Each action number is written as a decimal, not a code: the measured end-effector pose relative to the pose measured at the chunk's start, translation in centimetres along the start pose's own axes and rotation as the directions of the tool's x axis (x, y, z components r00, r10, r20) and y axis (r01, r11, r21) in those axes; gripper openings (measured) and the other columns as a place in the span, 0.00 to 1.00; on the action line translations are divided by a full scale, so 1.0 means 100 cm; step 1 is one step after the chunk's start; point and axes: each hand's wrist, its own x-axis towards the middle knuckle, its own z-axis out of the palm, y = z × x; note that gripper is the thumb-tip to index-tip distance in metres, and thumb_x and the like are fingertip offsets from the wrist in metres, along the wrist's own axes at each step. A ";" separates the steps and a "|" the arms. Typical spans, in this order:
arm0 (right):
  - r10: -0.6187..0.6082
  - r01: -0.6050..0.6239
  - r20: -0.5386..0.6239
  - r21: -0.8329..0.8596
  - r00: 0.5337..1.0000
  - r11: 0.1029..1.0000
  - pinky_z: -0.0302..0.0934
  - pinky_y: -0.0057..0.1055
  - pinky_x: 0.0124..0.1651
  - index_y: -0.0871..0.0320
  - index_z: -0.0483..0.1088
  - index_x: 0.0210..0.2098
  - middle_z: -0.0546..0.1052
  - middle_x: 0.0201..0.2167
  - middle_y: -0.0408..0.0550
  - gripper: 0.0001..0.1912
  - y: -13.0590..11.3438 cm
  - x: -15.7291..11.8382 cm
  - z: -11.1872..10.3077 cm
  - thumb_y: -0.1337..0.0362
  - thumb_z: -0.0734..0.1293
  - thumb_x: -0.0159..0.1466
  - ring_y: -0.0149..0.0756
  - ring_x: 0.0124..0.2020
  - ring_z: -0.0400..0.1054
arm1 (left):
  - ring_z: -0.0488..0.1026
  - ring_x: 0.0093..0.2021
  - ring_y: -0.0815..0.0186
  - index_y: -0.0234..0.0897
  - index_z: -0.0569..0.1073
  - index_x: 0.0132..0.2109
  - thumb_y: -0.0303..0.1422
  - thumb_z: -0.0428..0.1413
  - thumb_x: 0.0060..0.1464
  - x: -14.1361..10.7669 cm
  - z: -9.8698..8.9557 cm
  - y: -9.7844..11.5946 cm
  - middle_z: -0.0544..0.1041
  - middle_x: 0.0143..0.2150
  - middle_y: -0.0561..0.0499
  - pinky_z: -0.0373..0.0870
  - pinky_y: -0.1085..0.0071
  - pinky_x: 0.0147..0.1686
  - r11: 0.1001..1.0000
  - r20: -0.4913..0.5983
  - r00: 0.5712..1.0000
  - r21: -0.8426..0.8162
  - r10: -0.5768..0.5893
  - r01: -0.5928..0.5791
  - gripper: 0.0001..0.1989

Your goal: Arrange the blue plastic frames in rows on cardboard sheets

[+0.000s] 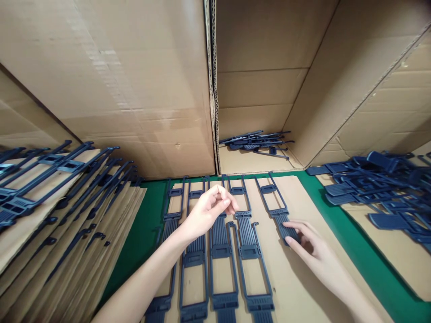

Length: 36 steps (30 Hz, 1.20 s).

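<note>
My right hand (310, 246) grips the ribbed end of a dark blue plastic frame piece (269, 190) between thumb and fingers. That piece lies along the cardboard sheet (289, 287), its hooked open frame pointing away from me. Left of it, my left hand (215, 208) hovers over the laid-out rows, fingers curled in toward the thumb, with nothing showing in them. Beneath and around it lie several matching blue frame pieces (224, 273), side by side in two overlapping rows. My left hand and forearm hide parts of them.
To the left rises a stack of cardboard sheets (111, 237) layered with blue pieces. A loose pile of pieces (370, 193) lies on cardboard at right. Behind stand large cardboard boxes (141, 89); an open one holds more pieces (259, 142). Green tabletop (377, 264) shows between.
</note>
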 end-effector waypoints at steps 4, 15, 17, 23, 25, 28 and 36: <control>-0.002 0.002 0.018 -0.009 1.000 1.000 0.63 0.33 0.36 0.51 0.66 0.49 0.67 0.47 0.50 0.17 0.002 0.000 0.000 0.50 0.59 0.65 0.33 0.29 0.63 | 0.70 0.32 0.68 0.37 0.60 0.33 0.33 0.53 0.61 -0.001 0.000 0.001 0.76 0.33 0.47 0.66 0.70 0.36 1.000 0.005 1.000 0.013 0.006 -0.006 0.10; -0.045 0.046 0.028 -0.035 0.999 0.998 0.63 0.33 0.34 0.51 0.67 0.48 0.67 0.50 0.49 0.16 -0.002 -0.001 -0.004 0.52 0.60 0.65 0.30 0.26 0.61 | 0.73 0.34 0.67 0.36 0.60 0.34 0.31 0.53 0.61 -0.005 0.005 0.008 0.78 0.33 0.46 0.68 0.69 0.37 0.998 0.042 0.998 0.033 0.044 -0.045 0.09; -0.059 0.059 0.016 -0.034 0.998 0.998 0.63 0.33 0.34 0.52 0.68 0.48 0.67 0.49 0.50 0.16 -0.001 -0.001 -0.003 0.52 0.60 0.64 0.30 0.25 0.60 | 0.72 0.34 0.68 0.36 0.60 0.34 0.30 0.52 0.61 -0.006 0.005 0.011 0.77 0.34 0.46 0.68 0.70 0.38 0.997 0.056 0.997 0.053 0.059 -0.062 0.09; -0.096 0.095 -0.017 -0.034 0.995 0.995 0.64 0.34 0.34 0.54 0.69 0.48 0.68 0.45 0.51 0.17 0.002 0.002 0.002 0.53 0.60 0.64 0.32 0.27 0.62 | 0.72 0.34 0.67 0.37 0.59 0.30 0.32 0.48 0.63 -0.007 0.005 0.013 0.76 0.34 0.46 0.68 0.68 0.38 0.989 0.060 0.991 0.084 0.119 -0.124 0.12; -0.100 0.099 -0.025 -0.046 0.995 0.994 0.64 0.34 0.34 0.54 0.69 0.48 0.67 0.46 0.52 0.17 0.004 0.002 0.005 0.53 0.60 0.64 0.33 0.28 0.63 | 0.72 0.36 0.65 0.37 0.61 0.31 0.32 0.46 0.64 -0.008 0.004 0.014 0.76 0.36 0.46 0.69 0.67 0.39 0.974 0.042 0.991 0.183 0.127 -0.133 0.12; -0.107 0.102 -0.050 -0.087 0.993 0.991 0.65 0.33 0.36 0.53 0.69 0.49 0.66 0.51 0.53 0.17 0.006 0.001 0.010 0.52 0.61 0.64 0.36 0.35 0.67 | 0.72 0.45 0.62 0.37 0.68 0.42 0.31 0.45 0.64 -0.009 0.000 0.013 0.75 0.44 0.45 0.67 0.63 0.47 0.846 0.093 0.990 0.515 0.107 -0.140 0.08; -0.286 0.268 -0.049 -0.234 0.957 0.935 0.58 0.46 0.56 0.49 0.65 0.54 0.62 0.56 0.51 0.20 -0.004 -0.001 0.017 0.54 0.63 0.64 0.47 0.56 0.58 | 0.43 0.69 0.50 0.40 0.65 0.60 0.40 0.62 0.51 -0.013 -0.002 -0.018 0.49 0.69 0.38 0.44 0.51 0.64 0.331 0.412 0.901 0.876 -0.135 -0.351 0.30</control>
